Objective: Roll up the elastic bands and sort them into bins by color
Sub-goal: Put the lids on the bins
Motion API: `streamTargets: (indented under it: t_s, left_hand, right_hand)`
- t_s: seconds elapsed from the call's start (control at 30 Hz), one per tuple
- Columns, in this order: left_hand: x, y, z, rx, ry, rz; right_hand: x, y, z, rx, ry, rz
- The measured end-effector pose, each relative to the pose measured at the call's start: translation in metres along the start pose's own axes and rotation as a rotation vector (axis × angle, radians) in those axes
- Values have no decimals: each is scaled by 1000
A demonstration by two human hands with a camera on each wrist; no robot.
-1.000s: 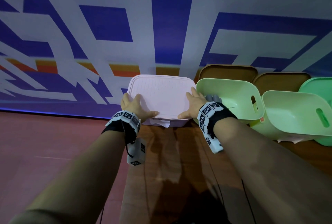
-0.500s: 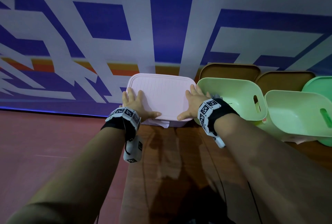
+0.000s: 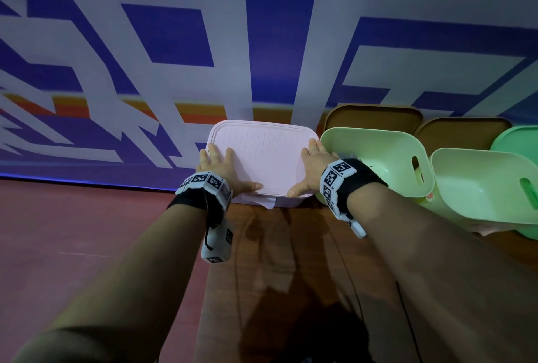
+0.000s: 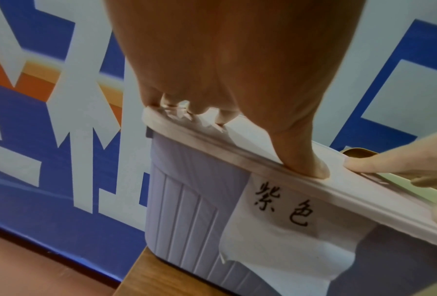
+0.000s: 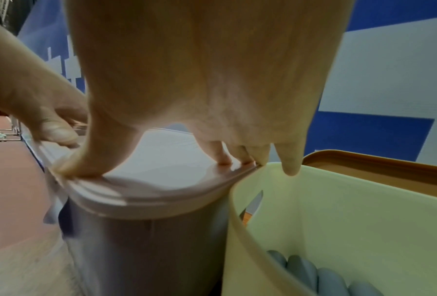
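At the far end of the wooden counter (image 3: 279, 260), against the blue-and-white wall (image 3: 262, 42), stands a purple bin (image 4: 186, 210) with a pale pink lid (image 3: 265, 153) on top. Both hands lie flat on that lid with fingers spread and straight: the left hand (image 3: 221, 167) presses its left side, thumb along the near edge, and the right hand (image 3: 313, 167) presses its right side, thumb also on the near edge. A white paper label (image 4: 283, 226) with handwritten characters hangs on the bin's front. Just right of it, touching its lid, a light green bin (image 3: 378, 159) tilts open toward the camera; grey rolled bands (image 5: 313, 274) lie at its bottom. A 2nd green bin (image 3: 480, 185) sits further right, with 2 brown lids (image 3: 372, 115) leaning behind them.
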State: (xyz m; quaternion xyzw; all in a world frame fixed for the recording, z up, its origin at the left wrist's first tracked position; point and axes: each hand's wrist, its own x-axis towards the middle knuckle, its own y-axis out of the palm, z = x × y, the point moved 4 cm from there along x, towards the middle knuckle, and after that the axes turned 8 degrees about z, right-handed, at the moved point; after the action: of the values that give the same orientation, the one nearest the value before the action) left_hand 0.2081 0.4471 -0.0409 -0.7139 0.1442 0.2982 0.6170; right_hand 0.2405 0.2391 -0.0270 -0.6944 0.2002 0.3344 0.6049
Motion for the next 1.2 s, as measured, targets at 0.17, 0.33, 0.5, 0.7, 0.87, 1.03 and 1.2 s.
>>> streamTargets:
  t_s: [0.17,0.33,0.5,0.7,0.87,1.03,1.2]
  left_hand:
    - [-1,4,3,-31,10,-22]
    - [0,4,2,-53,9,-33]
    - [0,0,0,-40,-4,3]
    - [1,-1,-1,-22,-20,16]
    - [-1,-8,-6,-37,-58,25]
    - [-12,-33,-41,-233,-42,-125]
    - [-19,-65,-129,-565,189,-229]
  right_hand:
    - [-1,-2,4,-5,20,15]
    - [-1,-4,5,-2,38,10]
    - [-5,1,0,28,2,-30]
    - [-4,2,-3,66,-34,-29]
    - [-9,-8,-7,96,-93,-17]
    - [-24,-38,-49,488,-113,-215]
    - [-42,-48,-123,686,29,-336]
